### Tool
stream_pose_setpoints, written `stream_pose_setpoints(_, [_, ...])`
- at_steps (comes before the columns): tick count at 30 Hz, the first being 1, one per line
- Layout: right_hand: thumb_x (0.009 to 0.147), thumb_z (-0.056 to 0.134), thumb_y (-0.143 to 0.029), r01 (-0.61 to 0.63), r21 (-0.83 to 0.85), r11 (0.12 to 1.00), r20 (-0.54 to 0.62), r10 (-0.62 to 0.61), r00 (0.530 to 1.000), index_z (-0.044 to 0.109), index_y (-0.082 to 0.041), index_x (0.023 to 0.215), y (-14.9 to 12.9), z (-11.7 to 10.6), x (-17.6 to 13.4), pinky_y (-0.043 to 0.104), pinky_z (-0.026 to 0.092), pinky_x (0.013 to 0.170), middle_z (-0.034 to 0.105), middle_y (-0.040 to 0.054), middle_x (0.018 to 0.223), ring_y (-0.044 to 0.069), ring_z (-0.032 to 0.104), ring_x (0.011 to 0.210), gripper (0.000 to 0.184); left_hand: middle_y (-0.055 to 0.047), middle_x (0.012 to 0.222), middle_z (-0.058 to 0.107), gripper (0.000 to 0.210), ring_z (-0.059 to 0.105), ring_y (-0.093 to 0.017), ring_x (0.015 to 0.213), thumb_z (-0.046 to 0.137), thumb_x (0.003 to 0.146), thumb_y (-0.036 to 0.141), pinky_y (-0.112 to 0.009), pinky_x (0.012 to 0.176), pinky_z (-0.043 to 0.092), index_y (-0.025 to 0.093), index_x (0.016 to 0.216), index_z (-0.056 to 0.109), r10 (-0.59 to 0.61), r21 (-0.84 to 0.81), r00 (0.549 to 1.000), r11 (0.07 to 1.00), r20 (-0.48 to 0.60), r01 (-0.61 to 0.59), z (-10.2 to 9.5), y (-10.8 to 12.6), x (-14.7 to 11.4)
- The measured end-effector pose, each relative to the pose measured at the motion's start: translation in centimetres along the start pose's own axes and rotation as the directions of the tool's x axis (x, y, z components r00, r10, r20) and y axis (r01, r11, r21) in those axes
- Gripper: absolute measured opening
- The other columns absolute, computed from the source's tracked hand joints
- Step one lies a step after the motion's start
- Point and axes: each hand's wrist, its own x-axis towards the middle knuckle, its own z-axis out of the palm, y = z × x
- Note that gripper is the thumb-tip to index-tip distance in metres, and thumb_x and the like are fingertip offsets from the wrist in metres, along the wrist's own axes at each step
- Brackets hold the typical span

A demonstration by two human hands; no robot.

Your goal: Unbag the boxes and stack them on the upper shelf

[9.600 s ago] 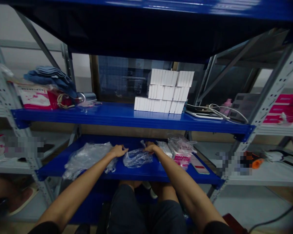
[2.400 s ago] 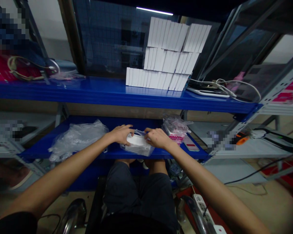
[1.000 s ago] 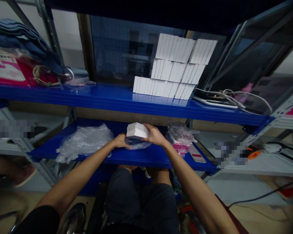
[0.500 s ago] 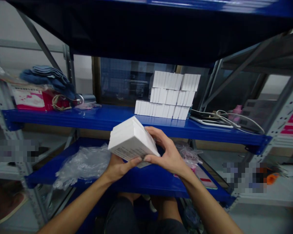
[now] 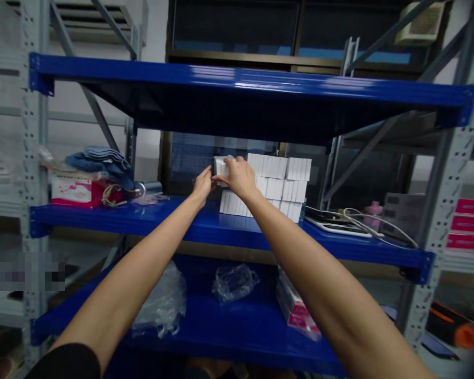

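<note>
On the lower blue shelf (image 5: 221, 329) below you, a heap of wrinkled clear bags (image 5: 165, 300) lies at 7 o'clock, one crumpled clear bag (image 5: 235, 282) at 6, a pink-and-white box (image 5: 295, 309) at 5. Farther, toward 11, your right hand (image 5: 240, 176) pinches smooth, flat-faced white boxes (image 5: 221, 167); your left hand (image 5: 204, 184) has fingers extended beside them, contact impossible to tell. At 3, a three-tiered white stack (image 5: 274, 188) stands on the glossy middle blue shelf (image 5: 225, 231).

Head-worn view, facing forward, slightly downward along arms (image 5: 150, 258), blue shelving (image 5: 221, 232) close ahead
</note>
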Motion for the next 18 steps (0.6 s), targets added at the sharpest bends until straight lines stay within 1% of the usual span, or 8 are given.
stream_pose_setpoints(2, [0.097, 0.065, -0.043, 0.014, -0.124, 0.992, 0.07, -0.005, 0.998, 0.07, -0.013, 0.122, 0.2, 1.0, 1.2, 0.041, 0.053, 0.087, 0.064, 0.021, 0.124, 0.033, 0.06, 0.112, 0.039, -0.015, 0.132, 0.069, 0.054, 0.065, -0.026, 0.122, 0.032, 0.105, 0.049, -0.037, 0.093, 0.055, 0.019, 0.144, 0.056, -0.129, 0.036, 0.991, 0.991, 0.03, 0.127, 0.4, -1.0, 1.1])
stream_pose_setpoints(4, [0.1, 0.061, -0.032, 0.069, -0.19, 0.979, 0.123, -0.046, 0.991, 0.074, -0.01, 0.113, 0.7, 1.9, 1.6, 0.041, 0.051, 0.089, 0.066, 0.0225, 0.12, 0.034, 0.057, 0.115, 0.028, -0.015, 0.129, 0.071, 0.055, 0.064, -0.029, 0.122, 0.038, 0.102, 0.055, -0.04, 0.093, 0.054, 0.019, 0.135, 0.063, -0.136, 0.101, 0.985, 0.987, 0.11, 0.125, 0.9, -1.9, 1.2])
stream_pose_setpoints(6, [0.097, 0.064, -0.025, 0.134, -0.225, 0.965, 0.164, -0.098, 0.982, 0.075, -0.009, 0.109, 1.3, 2.5, 1.4, 0.041, 0.047, 0.094, 0.068, 0.0222, 0.116, 0.034, 0.054, 0.117, 0.022, -0.013, 0.129, 0.072, 0.051, 0.064, -0.03, 0.121, 0.053, 0.096, 0.056, -0.04, 0.094, 0.053, 0.021, 0.131, 0.066, -0.098, 0.154, 0.98, 0.986, 0.172, 0.072, 1.1, -2.6, 1.0])
stream_pose_setpoints(9, [0.091, 0.07, -0.023, 0.219, -0.258, 0.941, 0.198, -0.17, 0.965, 0.074, -0.009, 0.11, 2.5, 2.6, 1.0, 0.042, 0.044, 0.097, 0.07, 0.021, 0.114, 0.034, 0.053, 0.117, 0.024, -0.011, 0.131, 0.071, 0.05, 0.065, -0.029, 0.118, 0.071, 0.086, 0.045, -0.039, 0.098, 0.051, 0.022, 0.131, 0.066, -0.055, 0.165, 0.978, 0.986, 0.2, 0.022, 1.2, -3.0, 0.6])
stream_pose_setpoints(11, [0.089, 0.07, -0.021, 0.264, -0.276, 0.924, 0.213, -0.209, 0.955, 0.073, -0.008, 0.11, 3.4, 2.4, 0.8, 0.044, 0.042, 0.097, 0.07, 0.0211, 0.114, 0.036, 0.052, 0.117, 0.025, -0.01, 0.129, 0.072, 0.052, 0.067, -0.029, 0.115, 0.069, 0.087, 0.034, -0.041, 0.099, 0.051, 0.025, 0.137, 0.063, -0.057, 0.178, 0.968, 0.984, 0.244, 0.013, 1.3, -3.0, 0.3])
stream_pose_setpoints(14, [0.087, 0.069, -0.018, 0.301, -0.289, 0.909, 0.233, -0.238, 0.943, 0.072, -0.009, 0.112, 4.7, 1.8, 0.6, 0.048, 0.039, 0.099, 0.07, 0.0209, 0.115, 0.039, 0.049, 0.121, 0.027, -0.008, 0.128, 0.073, 0.064, 0.068, -0.029, 0.114, 0.061, 0.085, 0.019, -0.045, 0.1, 0.051, 0.027, 0.148, 0.054, -0.055, 0.209, 0.939, 0.978, 0.339, -0.018, 1.5, -2.6, 0.0])
stream_pose_setpoints(16, [0.087, 0.068, -0.016, 0.317, -0.27, 0.909, 0.232, -0.258, 0.938, 0.072, -0.01, 0.113, 5.2, 1.4, 0.3, 0.049, 0.037, 0.1, 0.071, 0.02, 0.114, 0.039, 0.048, 0.122, 0.027, -0.009, 0.132, 0.07, 0.07, 0.065, -0.03, 0.12, 0.06, 0.08, 0.011, -0.044, 0.106, 0.048, 0.024, 0.149, 0.052, -0.009, 0.223, 0.927, 0.972, 0.375, -0.08, 1.9, -2.2, -0.1])
stream_pose_setpoints(18, [0.089, 0.063, -0.015, 0.334, -0.219, 0.917, 0.191, -0.296, 0.936, 0.072, -0.011, 0.114, 5.4, 0.9, -0.6, 0.049, 0.037, 0.099, 0.071, 0.0187, 0.113, 0.038, 0.048, 0.121, 0.026, -0.011, 0.137, 0.068, 0.07, 0.06, -0.031, 0.128, 0.06, 0.077, 0.007, -0.043, 0.112, 0.044, 0.018, 0.146, 0.055, 0.051, 0.219, 0.928, 0.966, 0.37, -0.141, 2.3, -1.7, -0.5])
